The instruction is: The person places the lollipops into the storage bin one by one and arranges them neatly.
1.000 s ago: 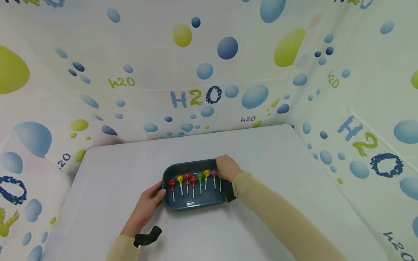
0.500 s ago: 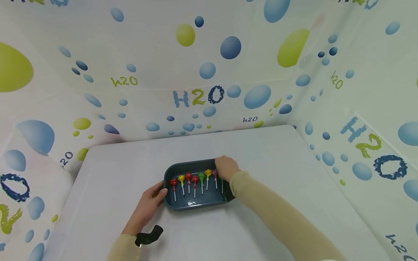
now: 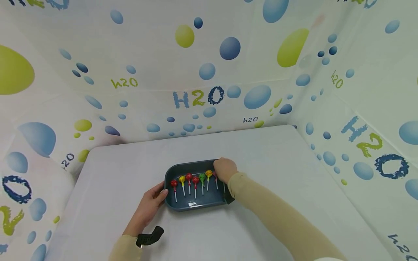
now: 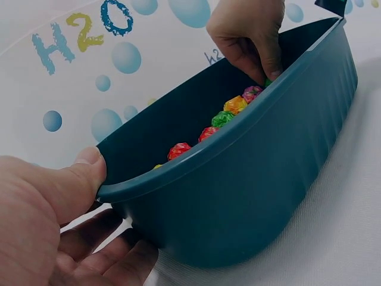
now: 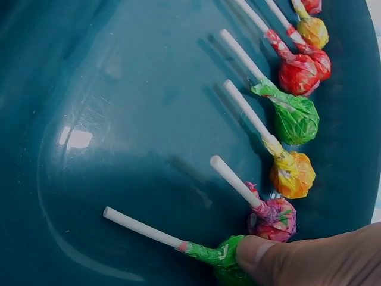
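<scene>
A dark teal tray (image 3: 183,203) holds a row of wrapped lollipops with white sticks. My left hand (image 3: 148,206) grips the tray's left end, its thumb over the rim and fingers against the outer wall. At the right end, my right hand (image 3: 225,170) reaches inside and pinches a green lollipop (image 5: 226,255) by its candy head; the stick points toward the tray's middle. Beside it lie a pink lollipop (image 5: 275,219), a yellow-orange one (image 5: 293,174) and another green one (image 5: 296,119). Red lollipops (image 5: 299,74) and yellow ones come further left.
The tray stands on a white-covered table (image 3: 124,174). Behind and beside the table hang white sheets (image 3: 150,65) printed with bubbles and lettering. A black strap (image 3: 149,237) with a jutting piece sits on the left wrist.
My right hand has shifted slightly left inside the tray and now covers more of the pink lollipop. The left hand keeps its hold on the tray.
</scene>
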### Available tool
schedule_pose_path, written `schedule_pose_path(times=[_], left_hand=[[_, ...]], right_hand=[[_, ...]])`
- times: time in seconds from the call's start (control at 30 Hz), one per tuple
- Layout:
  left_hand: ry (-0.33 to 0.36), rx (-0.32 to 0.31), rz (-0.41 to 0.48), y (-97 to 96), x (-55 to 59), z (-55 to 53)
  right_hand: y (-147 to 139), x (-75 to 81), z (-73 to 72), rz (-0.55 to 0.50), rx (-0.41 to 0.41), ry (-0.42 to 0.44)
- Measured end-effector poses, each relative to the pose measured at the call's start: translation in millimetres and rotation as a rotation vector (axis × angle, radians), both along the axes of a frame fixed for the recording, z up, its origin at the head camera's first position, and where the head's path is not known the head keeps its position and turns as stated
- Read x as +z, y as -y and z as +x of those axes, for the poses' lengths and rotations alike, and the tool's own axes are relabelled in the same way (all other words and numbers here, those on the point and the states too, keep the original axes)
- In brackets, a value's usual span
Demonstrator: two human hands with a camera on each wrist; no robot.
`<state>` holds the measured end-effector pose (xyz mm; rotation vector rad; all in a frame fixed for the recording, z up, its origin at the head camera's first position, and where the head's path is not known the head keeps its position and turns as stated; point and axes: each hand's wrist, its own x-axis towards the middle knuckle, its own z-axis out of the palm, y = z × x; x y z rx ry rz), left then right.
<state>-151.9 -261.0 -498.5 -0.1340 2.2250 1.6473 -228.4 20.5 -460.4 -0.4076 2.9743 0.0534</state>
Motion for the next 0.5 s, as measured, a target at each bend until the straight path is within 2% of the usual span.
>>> schedule_pose_path(times=[0.5], left_hand=[[-0.001,0.001,-0.002,-0.8,-0.4,-0.3]], right_hand=[[2.5,6.9,5.3,0.039,0.043,0.001]])
